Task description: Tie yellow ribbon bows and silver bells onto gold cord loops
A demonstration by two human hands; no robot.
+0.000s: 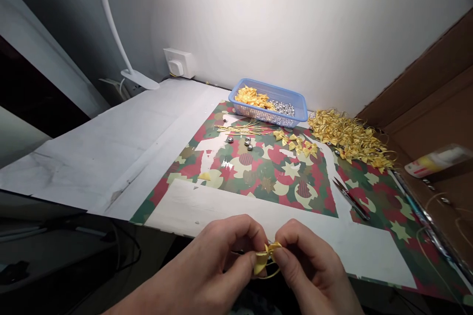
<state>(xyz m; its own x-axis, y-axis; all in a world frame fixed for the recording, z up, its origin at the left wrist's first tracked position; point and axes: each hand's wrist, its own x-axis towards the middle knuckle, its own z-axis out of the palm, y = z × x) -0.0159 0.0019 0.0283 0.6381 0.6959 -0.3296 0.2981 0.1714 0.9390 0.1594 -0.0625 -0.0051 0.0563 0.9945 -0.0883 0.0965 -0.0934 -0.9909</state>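
Observation:
My left hand [218, 261] and my right hand [310, 263] meet at the table's near edge, both pinched on one small yellow ribbon bow [265, 255] with a thin gold cord loop under it. Farther back on the patterned sheet [281, 177] lie several loose yellow bows [297, 142], several small silver bells [247, 142] and a bundle of gold cord pieces [244, 129]. A large heap of finished bows [349, 138] sits at the right.
A blue plastic basket [269, 101] with bows and bells stands against the wall. Small snips [351, 199] lie right of centre. A glue tube [438, 160] rests on the brown cardboard at the far right. A white lamp base [140, 78] and wall socket [179, 62] are back left.

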